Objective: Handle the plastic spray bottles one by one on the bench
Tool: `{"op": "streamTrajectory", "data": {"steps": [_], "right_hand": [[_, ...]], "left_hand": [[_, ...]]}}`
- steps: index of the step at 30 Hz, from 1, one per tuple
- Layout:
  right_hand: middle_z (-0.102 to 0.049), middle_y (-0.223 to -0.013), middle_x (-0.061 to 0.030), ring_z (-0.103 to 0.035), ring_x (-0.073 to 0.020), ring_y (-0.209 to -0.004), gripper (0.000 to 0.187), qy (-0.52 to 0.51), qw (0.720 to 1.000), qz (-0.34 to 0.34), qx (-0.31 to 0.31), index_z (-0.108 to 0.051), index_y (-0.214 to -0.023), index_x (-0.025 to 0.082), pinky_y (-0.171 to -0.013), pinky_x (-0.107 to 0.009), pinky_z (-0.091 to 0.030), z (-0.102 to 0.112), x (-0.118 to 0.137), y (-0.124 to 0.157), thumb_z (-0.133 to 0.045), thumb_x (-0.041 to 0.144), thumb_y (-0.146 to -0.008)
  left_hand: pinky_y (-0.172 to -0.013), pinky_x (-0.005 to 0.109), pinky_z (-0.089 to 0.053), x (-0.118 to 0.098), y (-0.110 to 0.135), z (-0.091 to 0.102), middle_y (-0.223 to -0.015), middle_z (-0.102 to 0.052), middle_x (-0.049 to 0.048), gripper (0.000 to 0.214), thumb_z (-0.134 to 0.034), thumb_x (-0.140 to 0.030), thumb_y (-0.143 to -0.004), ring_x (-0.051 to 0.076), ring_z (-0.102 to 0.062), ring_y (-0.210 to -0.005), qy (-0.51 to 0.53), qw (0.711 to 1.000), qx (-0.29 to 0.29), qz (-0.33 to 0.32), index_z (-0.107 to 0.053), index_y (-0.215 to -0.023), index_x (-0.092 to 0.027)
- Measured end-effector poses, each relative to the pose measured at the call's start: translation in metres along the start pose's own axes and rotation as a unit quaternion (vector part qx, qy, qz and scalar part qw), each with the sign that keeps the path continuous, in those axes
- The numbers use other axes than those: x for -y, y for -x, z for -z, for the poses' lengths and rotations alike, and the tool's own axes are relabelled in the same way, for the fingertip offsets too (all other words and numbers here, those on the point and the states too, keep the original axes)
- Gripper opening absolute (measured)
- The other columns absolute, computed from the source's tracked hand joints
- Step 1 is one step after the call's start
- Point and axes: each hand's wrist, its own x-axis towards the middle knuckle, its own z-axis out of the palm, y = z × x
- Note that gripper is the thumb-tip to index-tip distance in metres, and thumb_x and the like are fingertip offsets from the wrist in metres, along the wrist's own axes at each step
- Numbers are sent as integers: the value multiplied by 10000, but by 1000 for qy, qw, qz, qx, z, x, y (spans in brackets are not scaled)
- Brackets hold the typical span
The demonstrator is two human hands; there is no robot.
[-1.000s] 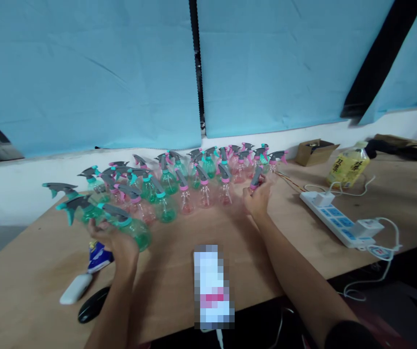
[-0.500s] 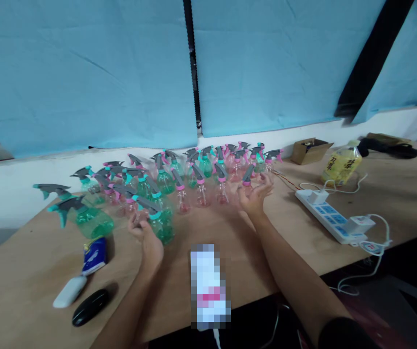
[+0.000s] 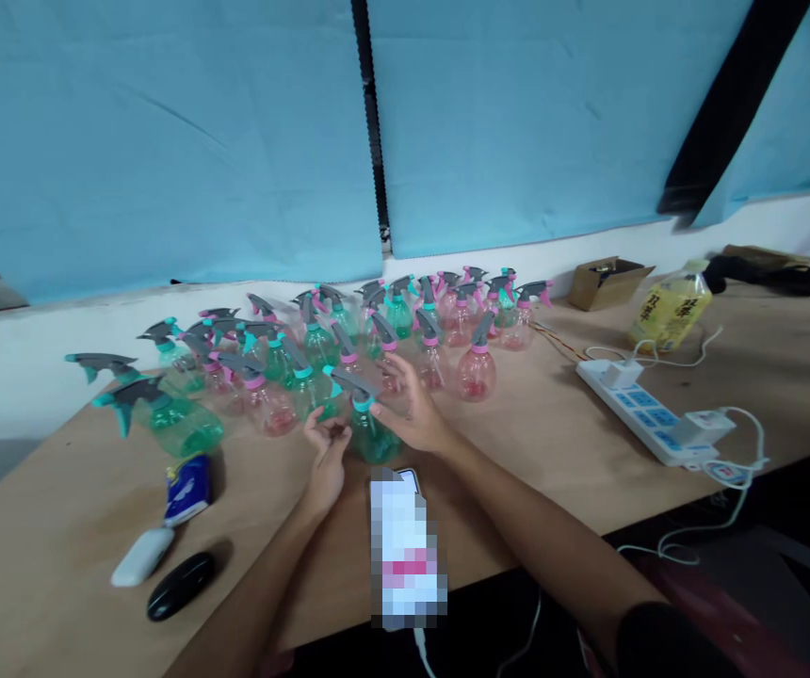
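A green spray bottle with a grey and turquoise trigger head stands upright between my hands. To its left, my left hand has loosely bent fingers apart, with nothing in them. My right hand is open at the bottle's right, fingers stretched out and thumb by its neck; whether it touches I cannot tell. Behind stand several rows of green and pink spray bottles, among them a pink spray bottle at the front right and another pink one on the left.
A phone on a cable lies at the front edge. On the left are a blue packet, a white case and a black case. A power strip, yellow drink bottle and cardboard box are on the right.
The green spray bottle has shifted right, away from the left group. My right hand has left the front-right pink bottle and swung left to the green one; my left hand has moved right.
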Motion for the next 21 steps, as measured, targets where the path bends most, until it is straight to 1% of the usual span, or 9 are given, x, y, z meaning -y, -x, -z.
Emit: {"op": "streamTrajectory", "data": {"steps": [1, 3, 5, 9, 11, 14, 16, 18, 21], "right_hand": [[-445, -1451, -124, -435, -246, -1340, 724, -23, 1000, -6, 15, -290, -1455, 244, -1094, -448, -378, -3, -1, 0, -652, 397, -847], [-442, -1463, -119, -448, -234, -1338, 716, -64, 997, -17, 30, -318, -1451, 245, -1078, -419, -407, -5, -2, -2, -660, 403, -843], [-484, -1433, -106, -501, -217, -1291, 630, -94, 995, -29, 34, -404, -1406, 244, -1057, -391, -431, -5, -2, -3, -648, 411, -850], [-603, -1291, -90, -561, -215, -1198, 415, -109, 992, -55, 29, -609, -1209, 219, -1002, -366, -462, 0, -4, -8, -643, 416, -846], [-653, -1170, -80, -598, -209, -1095, 393, -101, 993, -63, 20, -641, -1164, 205, -937, -349, -484, 4, -7, -10, -673, 389, -818], [-676, -960, -31, -609, -157, -857, 410, -93, 992, -83, 24, -643, -1163, 187, -794, -289, -492, 8, -16, -10, -688, 337, -785], [-655, -852, 5, -579, -130, -770, 355, -87, 991, -94, 45, -663, -1118, 179, -736, -260, -475, 10, -19, -12, -658, 308, -787], [-639, -802, 19, -574, -123, -747, 289, -103, 987, -94, 80, -683, -1058, 181, -738, -259, -472, 11, -20, -15, -621, 282, -794], [-658, -821, 6, -601, -130, -758, 281, -170, 967, -88, 166, -685, -1049, 203, -774, -280, -483, 12, -17, -24, -583, 249, -792]], "left_hand": [[-840, 311, -484, -1, 1, -2, -1165, -512, 45, 559, -513, -454, -872, 177, -556, -1034, 15, 1000, -13, -7, -220, -1322, -296], [-794, 310, -489, -5, 4, -6, -1133, -508, 45, 626, -587, -475, -825, 179, -562, -979, 27, 999, -14, -11, -231, -1305, -291], [-766, 308, -487, -8, 6, -9, -1100, -507, 42, 650, -625, -489, -804, 177, -563, -938, 31, 999, 12, -5, -242, -1286, -280], [-730, 297, -482, -15, 9, -12, -997, -522, 4, 625, -643, -449, -816, 142, -571, -807, 61, 994, 91, 19, -247, -1264, -267], [-750, 298, -479, -16, 10, -12, -958, -536, -13, 592, -645, -414, -824, 129, -575, -778, 76, 989, 121, 24, -263, -1250, -263], [-748, 296, -468, -16, 11, -12, -905, -547, -30, 524, -639, -392, -836, 120, -570, -737, 85, 986, 144, 24, -309, -1218, -253], [-738, 291, -451, -14, 11, -12, -864, -552, -33, 471, -632, -390, -845, 124, -565, -727, 74, 984, 162, 23, -360, -1200, -243], [-742, 290, -435, -14, 11, -11, -830, -556, -31, 426, -631, -390, -849, 133, -562, -738, 56, 982, 178, 22, -415, -1179, -230], [-746, 292, -424, -15, 11, -10, -795, -551, -38, 393, -623, -386, -851, 133, -557, -721, 47, 981, 187, 27, -434, -1154, -224]]}}
